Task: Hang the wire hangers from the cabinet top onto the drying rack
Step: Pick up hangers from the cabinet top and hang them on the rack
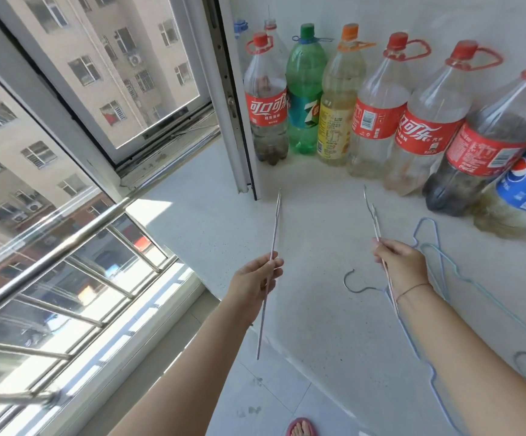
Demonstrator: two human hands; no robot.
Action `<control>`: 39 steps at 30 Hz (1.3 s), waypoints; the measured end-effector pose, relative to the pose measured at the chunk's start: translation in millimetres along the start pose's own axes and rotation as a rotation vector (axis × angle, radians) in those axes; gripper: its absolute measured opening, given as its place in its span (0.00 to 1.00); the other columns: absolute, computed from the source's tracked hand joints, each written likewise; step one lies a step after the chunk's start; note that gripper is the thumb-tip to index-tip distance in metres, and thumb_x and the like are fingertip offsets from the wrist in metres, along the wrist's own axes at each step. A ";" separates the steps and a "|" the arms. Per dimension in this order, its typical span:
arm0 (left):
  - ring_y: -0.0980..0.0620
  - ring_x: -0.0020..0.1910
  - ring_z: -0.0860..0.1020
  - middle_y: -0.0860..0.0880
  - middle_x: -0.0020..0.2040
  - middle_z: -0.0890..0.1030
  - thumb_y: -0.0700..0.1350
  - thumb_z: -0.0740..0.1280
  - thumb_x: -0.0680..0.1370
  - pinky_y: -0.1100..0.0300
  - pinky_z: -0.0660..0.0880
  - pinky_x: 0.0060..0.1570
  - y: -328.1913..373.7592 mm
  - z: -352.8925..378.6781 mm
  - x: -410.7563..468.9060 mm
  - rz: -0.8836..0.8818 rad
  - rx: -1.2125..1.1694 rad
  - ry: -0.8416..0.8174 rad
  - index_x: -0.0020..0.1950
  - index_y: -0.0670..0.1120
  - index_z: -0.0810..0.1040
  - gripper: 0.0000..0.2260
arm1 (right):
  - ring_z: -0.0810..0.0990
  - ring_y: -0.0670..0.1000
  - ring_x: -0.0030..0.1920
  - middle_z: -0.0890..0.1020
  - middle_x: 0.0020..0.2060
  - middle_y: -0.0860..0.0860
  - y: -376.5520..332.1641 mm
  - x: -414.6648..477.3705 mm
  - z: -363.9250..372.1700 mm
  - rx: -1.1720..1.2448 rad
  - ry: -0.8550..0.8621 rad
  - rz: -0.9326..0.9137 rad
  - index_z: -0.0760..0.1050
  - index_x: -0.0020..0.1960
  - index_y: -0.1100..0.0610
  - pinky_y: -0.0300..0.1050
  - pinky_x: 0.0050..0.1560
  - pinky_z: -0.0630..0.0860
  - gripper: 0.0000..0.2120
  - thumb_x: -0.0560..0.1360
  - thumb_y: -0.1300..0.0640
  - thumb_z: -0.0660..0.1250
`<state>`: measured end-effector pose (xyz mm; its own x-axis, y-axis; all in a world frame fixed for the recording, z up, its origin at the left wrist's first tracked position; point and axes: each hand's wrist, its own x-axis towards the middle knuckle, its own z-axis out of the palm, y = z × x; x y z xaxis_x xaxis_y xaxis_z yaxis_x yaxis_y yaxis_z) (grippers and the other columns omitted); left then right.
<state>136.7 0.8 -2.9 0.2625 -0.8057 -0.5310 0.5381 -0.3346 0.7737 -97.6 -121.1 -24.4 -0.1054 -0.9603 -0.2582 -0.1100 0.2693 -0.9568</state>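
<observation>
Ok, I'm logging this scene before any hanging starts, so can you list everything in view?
Plastic bottles: seven in a row plus two caps behind; clear, green, red-labelled; along the wall on the cabinet top.
Silvery hanger: one, edge-on, in the left hand.
Pale hangers: count unclear, edge-on, in the right hand.
Loose hangers: several, light blue, lying on the cabinet top at right.
Window: one, white frame, open, upper left.
Metal rails: silver, outside the window.
Buildings: beige, beyond the window.
Sandalled foot: one, pink sandal, bottom edge.
Left hand: pinches the silvery hanger.
Right hand: grips the pale hangers.
</observation>
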 end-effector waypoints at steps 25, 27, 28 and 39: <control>0.56 0.32 0.70 0.51 0.34 0.77 0.37 0.67 0.73 0.66 0.68 0.33 4.1 -23.3 -364.0 0.528 -0.202 0.355 0.54 0.41 0.80 0.10 | 0.74 0.45 0.34 0.78 0.31 0.49 -147.3 -285.9 0.5 0.354 -1.234 0.010 0.78 0.55 0.59 0.34 0.35 0.74 0.19 0.65 0.57 0.69; 0.56 0.33 0.71 0.50 0.35 0.77 0.39 0.69 0.70 0.66 0.70 0.32 9.3 -29.7 -397.4 0.582 -0.228 0.355 0.53 0.41 0.80 0.13 | 0.75 0.45 0.33 0.78 0.30 0.49 -158.7 -316.8 6.3 0.368 -1.313 0.011 0.78 0.54 0.60 0.33 0.34 0.74 0.18 0.64 0.58 0.69; 0.56 0.32 0.72 0.49 0.36 0.78 0.39 0.70 0.68 0.67 0.71 0.31 11.6 -33.1 -413.4 0.609 -0.235 0.358 0.53 0.41 0.80 0.14 | 0.75 0.45 0.32 0.78 0.30 0.49 -163.6 -331.8 9.6 0.372 -1.349 0.012 0.78 0.54 0.60 0.33 0.33 0.74 0.18 0.64 0.58 0.69; 0.56 0.29 0.75 0.47 0.35 0.80 0.38 0.70 0.69 0.66 0.75 0.29 55.8 -95.3 -575.3 0.870 -0.263 0.510 0.52 0.35 0.80 0.14 | 0.74 0.46 0.29 0.77 0.29 0.52 -230.4 -498.0 61.4 0.347 -1.682 -0.092 0.78 0.53 0.63 0.36 0.33 0.72 0.18 0.64 0.61 0.68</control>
<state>92.0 492.2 312.8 0.9175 -0.3953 0.0433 0.1427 0.4291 0.8919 40.9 290.6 316.4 0.9851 -0.0463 0.1658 0.1703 0.4036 -0.8990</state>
